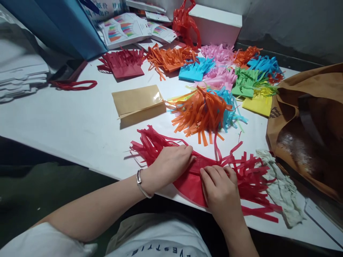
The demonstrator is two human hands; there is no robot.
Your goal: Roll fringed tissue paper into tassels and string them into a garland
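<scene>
A red tissue-paper piece (193, 180) with long cut fringes lies at the near edge of the white table (80, 125). My left hand (171, 164), a silver bangle on its wrist, presses on the paper's left part with fingers bent and pinched at the fold. Just to the right, my right hand (219, 191) rests on the same paper, fingers curled down onto it. Red fringe strips spread out left and right of both hands.
An orange and blue fringe bundle (206, 112) lies just beyond the hands, a tan paper packet (138, 101) to its left. Several coloured fringe stacks (241, 78) fill the back. A brown bag (308, 121) and a crumpled grey cloth (281, 185) sit right; a white box (217, 25) behind.
</scene>
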